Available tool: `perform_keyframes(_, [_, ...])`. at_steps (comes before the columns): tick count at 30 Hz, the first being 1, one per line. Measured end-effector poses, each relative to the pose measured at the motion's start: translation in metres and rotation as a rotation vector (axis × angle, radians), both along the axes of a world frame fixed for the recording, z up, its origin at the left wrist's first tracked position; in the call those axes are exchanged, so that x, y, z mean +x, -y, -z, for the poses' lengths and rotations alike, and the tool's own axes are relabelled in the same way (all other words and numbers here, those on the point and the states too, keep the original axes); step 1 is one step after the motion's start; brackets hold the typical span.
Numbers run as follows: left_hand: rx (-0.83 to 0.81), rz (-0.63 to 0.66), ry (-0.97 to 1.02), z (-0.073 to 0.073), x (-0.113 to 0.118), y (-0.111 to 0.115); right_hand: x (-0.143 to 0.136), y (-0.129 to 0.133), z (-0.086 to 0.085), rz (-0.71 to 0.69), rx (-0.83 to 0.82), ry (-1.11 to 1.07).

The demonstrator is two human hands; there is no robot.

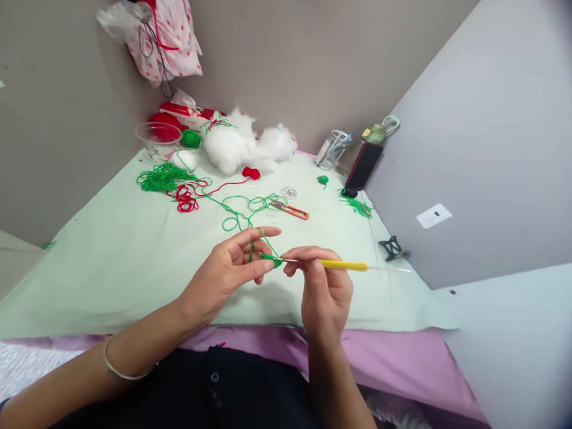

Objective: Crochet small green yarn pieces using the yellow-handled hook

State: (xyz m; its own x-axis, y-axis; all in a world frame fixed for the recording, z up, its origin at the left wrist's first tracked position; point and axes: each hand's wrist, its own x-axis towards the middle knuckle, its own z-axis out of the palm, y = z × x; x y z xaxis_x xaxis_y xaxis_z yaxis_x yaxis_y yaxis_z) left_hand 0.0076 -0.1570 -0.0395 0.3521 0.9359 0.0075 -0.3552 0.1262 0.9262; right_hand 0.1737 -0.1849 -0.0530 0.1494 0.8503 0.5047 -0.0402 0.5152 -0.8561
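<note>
My left hand pinches a small green crochet piece between thumb and fingers, its index finger stretched out with green yarn running over it. In my right hand is a crochet hook with a yellow handle, held like a pen. The hook's thin metal tip reaches left to the green piece and touches it. From my left hand the yarn runs back to loose green loops on the table. Orange-handled thread snips lie just beyond my hands.
Behind lie tangled green yarn, red yarn, white stuffing and a clear plastic tub. A small red piece sits mid-table. At right stand a pen cup, a phone and a black stand. Walls enclose the table.
</note>
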Motion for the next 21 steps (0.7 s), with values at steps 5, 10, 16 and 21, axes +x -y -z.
perform_keyframes(5, [0.162,-0.137,-0.206,0.0,0.001,0.006,0.001,0.007,-0.005,0.113,0.25,0.471])
perform_keyframes(10, [0.027,-0.144,-0.044,0.001,0.011,0.013,-0.008,0.003,0.012,0.428,0.528,0.739])
perform_keyframes(16, [-0.327,0.104,0.236,-0.003,0.005,0.002,-0.006,0.001,0.009,0.291,0.26,0.303])
perform_keyframes(21, [-0.156,0.033,0.132,-0.007,0.005,0.001,-0.005,-0.003,-0.001,0.083,0.093,0.044])
